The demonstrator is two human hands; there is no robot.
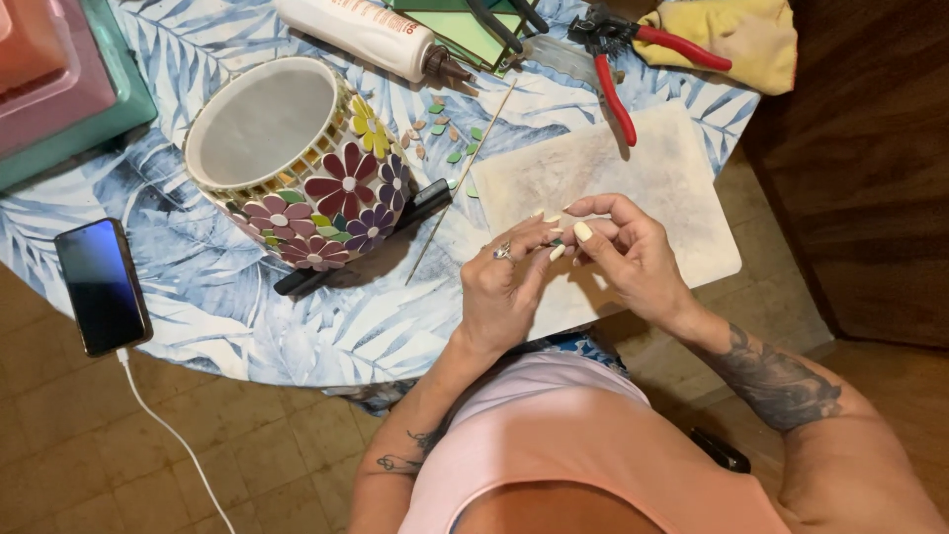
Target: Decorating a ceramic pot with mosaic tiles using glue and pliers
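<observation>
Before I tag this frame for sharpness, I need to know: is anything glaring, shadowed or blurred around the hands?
Head view: light is soft and even; the left hand and right hand look sharp and cast a soft shadow on the pale rectangular work board; the tiny piece between the fingertips is too small to make out; the dark smartphone screen shows a bluish sheen.

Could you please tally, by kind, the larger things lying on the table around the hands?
Mosaic pot: 1
Phone: 1
White glue bottle: 1
Red-handled pliers: 1
Yellow cloth: 1
Pale work board: 1
Thin wooden stick: 1
Total: 7

The left hand and right hand pinch a tiny piece together; the loose small tiles are too small to count.
</observation>
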